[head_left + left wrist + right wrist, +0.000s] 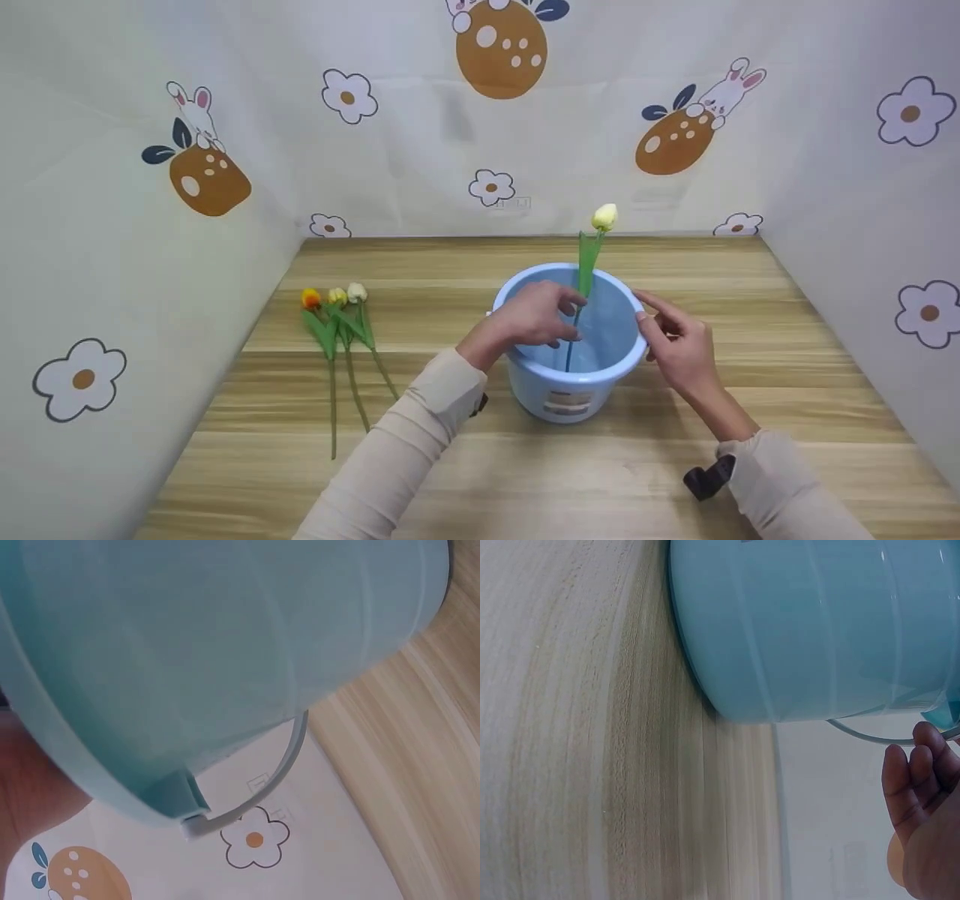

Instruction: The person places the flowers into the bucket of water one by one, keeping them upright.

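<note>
1. Yellow tulip [587, 262] leans inside the blue bucket [529, 386], bloom above the rim.
2. Left hand [536, 311] meets its stem; can't tell if pinching.
3. Right hand [686, 352], fingers apart, touches the rim's right edge.

Shows a counter [780, 345] of brown wood grain, striped from left edge to right edge. Has behind the far edge a pale back wall [409, 161], printed with brown fruits [501, 56], rabbits [724, 99] and white flowers [480, 180]. Is closed at the side edges by a left wall [75, 270] and right wall [847, 217].
</note>
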Motion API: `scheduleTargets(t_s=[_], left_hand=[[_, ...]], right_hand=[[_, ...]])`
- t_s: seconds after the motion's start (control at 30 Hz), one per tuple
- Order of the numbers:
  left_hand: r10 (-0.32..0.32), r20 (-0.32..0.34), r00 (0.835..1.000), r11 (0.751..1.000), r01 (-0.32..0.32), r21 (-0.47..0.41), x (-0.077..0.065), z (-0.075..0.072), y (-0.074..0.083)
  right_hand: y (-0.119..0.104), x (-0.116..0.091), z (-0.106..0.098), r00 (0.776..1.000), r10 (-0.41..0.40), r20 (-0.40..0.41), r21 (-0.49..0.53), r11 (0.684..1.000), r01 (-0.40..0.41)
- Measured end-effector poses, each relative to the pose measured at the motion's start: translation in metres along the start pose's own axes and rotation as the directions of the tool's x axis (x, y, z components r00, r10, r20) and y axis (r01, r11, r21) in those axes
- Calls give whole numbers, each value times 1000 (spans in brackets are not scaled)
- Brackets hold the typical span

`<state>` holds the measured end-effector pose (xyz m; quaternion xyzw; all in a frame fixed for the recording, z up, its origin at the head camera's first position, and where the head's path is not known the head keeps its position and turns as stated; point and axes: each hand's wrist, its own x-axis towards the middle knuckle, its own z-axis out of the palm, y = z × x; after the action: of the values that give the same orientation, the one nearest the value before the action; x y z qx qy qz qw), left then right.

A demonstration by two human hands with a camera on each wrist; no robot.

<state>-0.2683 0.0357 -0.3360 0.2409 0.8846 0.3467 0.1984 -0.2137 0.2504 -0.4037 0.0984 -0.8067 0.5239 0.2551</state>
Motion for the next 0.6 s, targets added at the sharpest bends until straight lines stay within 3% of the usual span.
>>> scheduleTargets(t_s=[0.27,0.6], left_hand=[[9,-63,998,995,-15,-102,-8,-11,0],[-45,-99,994,969,20,-248,-23,-30,-11]], right_hand=[[-2,-1,-1,1000,9,-2,-15,1000,-9],[-2,-1,0,1000,-2,10,-9,1000,2]])
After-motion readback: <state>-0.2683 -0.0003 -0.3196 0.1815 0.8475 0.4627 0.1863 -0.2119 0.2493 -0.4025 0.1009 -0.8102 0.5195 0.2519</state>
